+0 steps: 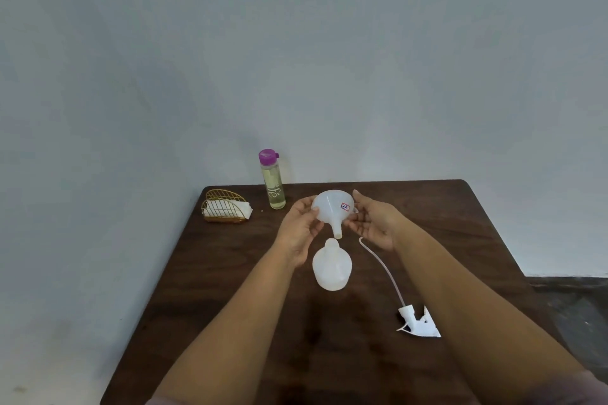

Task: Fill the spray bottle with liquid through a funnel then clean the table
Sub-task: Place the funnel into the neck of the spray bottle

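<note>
The spray bottle (331, 268), white and translucent, is standing upright near the middle of the dark wooden table (230, 289) with its neck open and no cap on it. Just above its mouth, a white funnel (334, 209) is hanging in the air, tilted so that the spout is pointing down toward the bottle opening without touching it; a small gap is showing between spout tip and neck. A small label with red and blue marks is sitting on the funnel's bowl.

The left hand (301, 227) is holding the funnel's bowl from the left, its fingers curled round the rim and side. The right hand (375, 223) is holding the opposite side, thumb up by the rim and fingers pinching the bowl near its small tab handle.

The spray head (418, 322) is lying on its side on the table to the right of the bottle, well apart from it, with its thin dip tube (383, 268) trailing up toward the right hand.

At the far edge of the table, a clear bottle (273, 182) of pale yellowish liquid with a purple cap is standing upright. Left of it, near the table corner, a gold wire holder (225, 207) is carrying white napkins (245, 207).
</note>
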### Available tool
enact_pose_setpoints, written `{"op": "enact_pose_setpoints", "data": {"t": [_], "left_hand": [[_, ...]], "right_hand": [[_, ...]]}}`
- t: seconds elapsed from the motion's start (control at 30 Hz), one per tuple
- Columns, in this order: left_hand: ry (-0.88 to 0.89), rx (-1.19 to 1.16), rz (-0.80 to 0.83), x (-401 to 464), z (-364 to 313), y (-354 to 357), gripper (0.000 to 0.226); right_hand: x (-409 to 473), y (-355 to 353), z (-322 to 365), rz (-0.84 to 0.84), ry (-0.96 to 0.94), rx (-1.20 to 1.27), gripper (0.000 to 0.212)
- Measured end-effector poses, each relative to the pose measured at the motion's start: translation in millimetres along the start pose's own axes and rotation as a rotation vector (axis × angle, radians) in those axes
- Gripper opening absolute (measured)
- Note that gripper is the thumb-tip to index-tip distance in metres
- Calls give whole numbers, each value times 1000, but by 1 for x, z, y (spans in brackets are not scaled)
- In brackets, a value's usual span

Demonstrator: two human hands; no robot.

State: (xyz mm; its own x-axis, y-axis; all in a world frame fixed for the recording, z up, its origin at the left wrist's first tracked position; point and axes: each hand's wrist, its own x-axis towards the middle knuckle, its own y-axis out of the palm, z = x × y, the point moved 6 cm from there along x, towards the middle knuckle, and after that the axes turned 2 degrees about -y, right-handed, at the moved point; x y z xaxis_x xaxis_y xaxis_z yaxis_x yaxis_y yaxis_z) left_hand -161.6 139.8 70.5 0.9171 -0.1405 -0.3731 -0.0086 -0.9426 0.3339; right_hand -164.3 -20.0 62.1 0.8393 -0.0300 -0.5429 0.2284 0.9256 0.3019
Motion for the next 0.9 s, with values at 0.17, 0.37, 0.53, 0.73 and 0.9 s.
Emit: {"op": "enact_pose_setpoints", "data": {"t": [0.17, 0.37, 0.53, 0.73, 0.9], "left_hand": [[16, -113, -31, -4, -6, -4, 20], [38, 152, -34, -11, -6, 0, 33], [-9, 228, -70, -8, 7, -8, 29], [-16, 235, -80, -6, 15, -13, 24], [-27, 253, -57, -4, 19, -14, 28]], "right_hand": [[-9, 11, 10, 47, -108, -96, 20], [-6, 9, 15, -61, -259, -192, 18], [-2, 5, 8, -83, -246, -185, 34], [1, 1, -5, -94, -181, -275, 20], [-1, -1, -8, -121, -193, -335, 18]]}}
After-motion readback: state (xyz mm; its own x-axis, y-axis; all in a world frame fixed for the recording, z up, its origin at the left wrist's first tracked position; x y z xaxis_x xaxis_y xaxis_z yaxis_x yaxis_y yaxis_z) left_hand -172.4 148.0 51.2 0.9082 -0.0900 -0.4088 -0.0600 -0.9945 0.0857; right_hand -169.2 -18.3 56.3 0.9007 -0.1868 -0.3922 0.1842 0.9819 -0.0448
